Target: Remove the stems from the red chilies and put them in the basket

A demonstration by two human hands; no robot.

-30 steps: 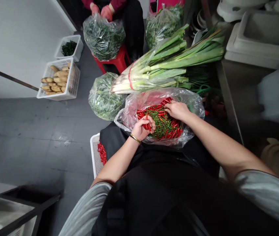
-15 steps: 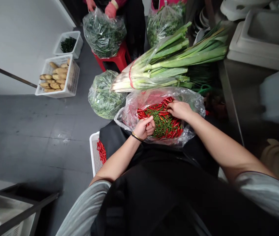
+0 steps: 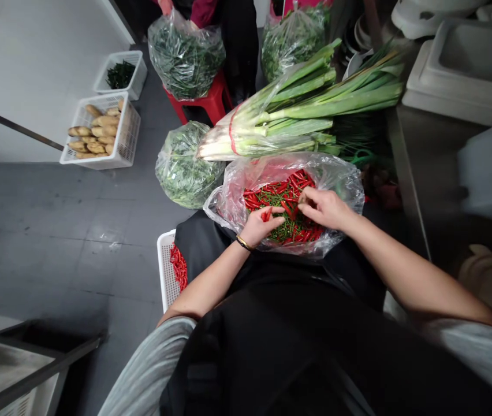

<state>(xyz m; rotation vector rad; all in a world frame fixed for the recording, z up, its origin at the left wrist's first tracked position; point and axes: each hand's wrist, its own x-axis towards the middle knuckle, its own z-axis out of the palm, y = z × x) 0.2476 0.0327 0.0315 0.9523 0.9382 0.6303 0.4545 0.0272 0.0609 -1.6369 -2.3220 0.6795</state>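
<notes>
A clear plastic bag (image 3: 341, 173) lies open on my lap, full of red chili peppers (image 3: 300, 182) with green stems. Over its near left part is my left hand (image 3: 260, 226), curled round a few red chilies while its thumb and index finger stretch apart. My right hand (image 3: 326, 208) is pinched above the middle of the heap; a red chili shows at its fingertips, its stem end partly hidden. Beside my left thigh, a white basket (image 3: 166, 271) holds loose red chilies (image 3: 179, 267).
Leeks (image 3: 267, 121) tied with a red band lie beyond the bag. Bagged greens (image 3: 187, 167) sit left of them. A co-worker handles another bag of greens (image 3: 187, 58) on a red stool (image 3: 205, 104). A white crate (image 3: 127, 138) holds tubers. A metal counter edge (image 3: 408, 173) runs along the right.
My right hand has drawn nearer to me and come close to my left. The left thumb and index finger have opened toward it. The co-worker's hands have shifted on their bag.
</notes>
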